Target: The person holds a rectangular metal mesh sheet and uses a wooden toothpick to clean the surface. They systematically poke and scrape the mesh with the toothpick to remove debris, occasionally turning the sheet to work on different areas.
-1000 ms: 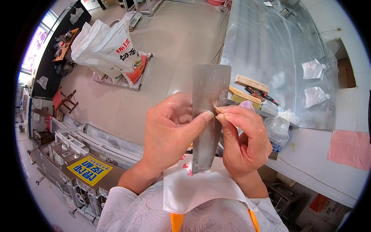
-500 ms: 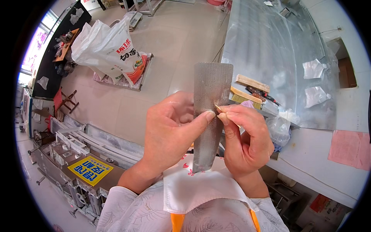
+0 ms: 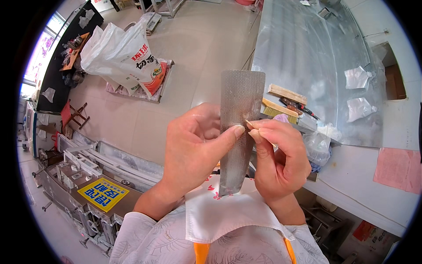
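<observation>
A long perforated metal strip, grey with many tiny holes and rounded upper corners, stands nearly upright in front of my chest. My left hand grips it near the middle, thumb on the near face and the other fingers partly hidden behind. Pinched between thumb and forefinger of my right hand is a thin pale pick, like a toothpick. Its tip points at the strip's face, just beyond my left thumb; whether it sits in a hole is too small to tell.
A steel-topped table with a wooden-handled brush and a wooden block stands at right. Left of me is a metal machine with a yellow sign. Large white sacks rest on a low platform ahead.
Both hands hold almost the same place. The pick and my right fingertips have shifted very slightly against the strip.
</observation>
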Available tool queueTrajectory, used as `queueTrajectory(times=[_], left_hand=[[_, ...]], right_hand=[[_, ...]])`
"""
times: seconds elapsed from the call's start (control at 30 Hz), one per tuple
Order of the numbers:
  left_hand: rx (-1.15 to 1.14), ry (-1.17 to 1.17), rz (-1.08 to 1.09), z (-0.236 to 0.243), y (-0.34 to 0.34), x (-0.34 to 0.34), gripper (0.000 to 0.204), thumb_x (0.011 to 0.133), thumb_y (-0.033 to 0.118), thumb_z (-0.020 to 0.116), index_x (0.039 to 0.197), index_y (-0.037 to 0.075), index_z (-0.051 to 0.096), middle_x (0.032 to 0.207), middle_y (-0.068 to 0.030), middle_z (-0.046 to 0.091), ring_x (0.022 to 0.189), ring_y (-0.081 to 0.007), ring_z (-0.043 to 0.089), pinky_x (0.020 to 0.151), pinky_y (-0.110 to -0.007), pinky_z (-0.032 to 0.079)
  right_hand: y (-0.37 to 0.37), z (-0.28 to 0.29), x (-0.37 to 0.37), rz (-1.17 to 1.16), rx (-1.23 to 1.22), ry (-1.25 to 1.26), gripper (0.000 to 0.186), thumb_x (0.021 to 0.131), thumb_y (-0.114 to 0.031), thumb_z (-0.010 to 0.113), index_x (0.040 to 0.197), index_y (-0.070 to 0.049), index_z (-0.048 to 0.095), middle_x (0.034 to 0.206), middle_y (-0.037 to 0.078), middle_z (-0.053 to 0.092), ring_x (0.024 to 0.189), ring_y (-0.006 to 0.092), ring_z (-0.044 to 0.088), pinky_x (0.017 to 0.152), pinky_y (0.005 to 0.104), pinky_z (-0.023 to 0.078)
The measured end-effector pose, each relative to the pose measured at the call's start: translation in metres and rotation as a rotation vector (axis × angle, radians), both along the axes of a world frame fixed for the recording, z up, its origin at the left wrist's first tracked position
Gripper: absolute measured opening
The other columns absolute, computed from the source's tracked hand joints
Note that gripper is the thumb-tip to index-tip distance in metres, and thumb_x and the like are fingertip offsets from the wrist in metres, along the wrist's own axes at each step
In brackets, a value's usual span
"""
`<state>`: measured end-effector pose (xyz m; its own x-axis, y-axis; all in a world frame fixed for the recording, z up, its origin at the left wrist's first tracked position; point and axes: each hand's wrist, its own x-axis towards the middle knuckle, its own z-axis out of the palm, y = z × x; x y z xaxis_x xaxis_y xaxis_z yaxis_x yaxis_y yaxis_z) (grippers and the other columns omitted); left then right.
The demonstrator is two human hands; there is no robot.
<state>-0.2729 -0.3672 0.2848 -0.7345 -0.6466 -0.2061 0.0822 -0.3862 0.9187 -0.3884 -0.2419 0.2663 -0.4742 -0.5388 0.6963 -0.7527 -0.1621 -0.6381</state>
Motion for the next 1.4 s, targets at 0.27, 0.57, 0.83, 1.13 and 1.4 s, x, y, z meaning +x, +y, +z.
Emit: queueTrajectory(times=[0.27,0.57,0.83,1.13,1.4], left_hand=[[-0.005,0.001,-0.008,-0.003,-0.001,-0.001,0.025,0.096,-0.006,0.078,0.12,-0.007,0.07,0.107,-0.01,0.078,0.089,-0.0078,0.071,0.075,-0.021,0.055],[0.002,-0.013,-0.01,-0.004,-0.002,-0.003,0.026,0.095,-0.006,0.078,0.12,-0.008,0.07,0.108,-0.0112,0.078,0.092,-0.009,0.072,0.077,-0.021,0.056],[-0.043,-0.013,0.011,-0.01,-0.002,-0.007,0.024,0.097,-0.001,0.078,0.119,-0.009,0.071,0.102,-0.0092,0.079,0.089,-0.0074,0.072,0.073,-0.024,0.058],[0.019,-0.065,-0.06,-0.003,-0.007,-0.008,0.028,0.095,-0.005,0.08,0.122,-0.01,0.074,0.109,-0.0117,0.079,0.094,-0.0099,0.073,0.081,-0.023,0.058],[0.023,-0.085,-0.058,-0.003,-0.005,-0.011,0.027,0.094,-0.006,0.08,0.12,-0.01,0.075,0.108,-0.011,0.08,0.091,-0.0089,0.072,0.079,-0.022,0.058]], right_hand=[[-0.002,0.0,-0.003,0.0,0.008,0.021,0.03,0.085,0.016,0.083,0.111,0.005,0.074,0.105,0.021,0.079,0.09,0.0317,0.076,0.08,0.0371,0.062],[-0.002,-0.001,-0.004,-0.004,0.027,0.015,0.03,0.084,0.015,0.084,0.11,0.005,0.073,0.104,0.021,0.079,0.09,0.0318,0.077,0.08,0.037,0.063],[-0.005,-0.001,-0.009,-0.001,0.018,0.047,0.031,0.084,0.015,0.084,0.111,0.005,0.073,0.103,0.02,0.079,0.09,0.0325,0.077,0.08,0.0375,0.062],[0.002,-0.006,-0.009,0.008,0.0,-0.093,0.027,0.086,0.014,0.083,0.11,0.004,0.074,0.108,0.021,0.078,0.093,0.033,0.077,0.082,0.0373,0.062],[0.002,-0.007,-0.012,-0.016,0.015,0.084,0.035,0.084,0.015,0.084,0.114,0.003,0.071,0.109,0.02,0.078,0.093,0.0334,0.077,0.08,0.0392,0.064]])
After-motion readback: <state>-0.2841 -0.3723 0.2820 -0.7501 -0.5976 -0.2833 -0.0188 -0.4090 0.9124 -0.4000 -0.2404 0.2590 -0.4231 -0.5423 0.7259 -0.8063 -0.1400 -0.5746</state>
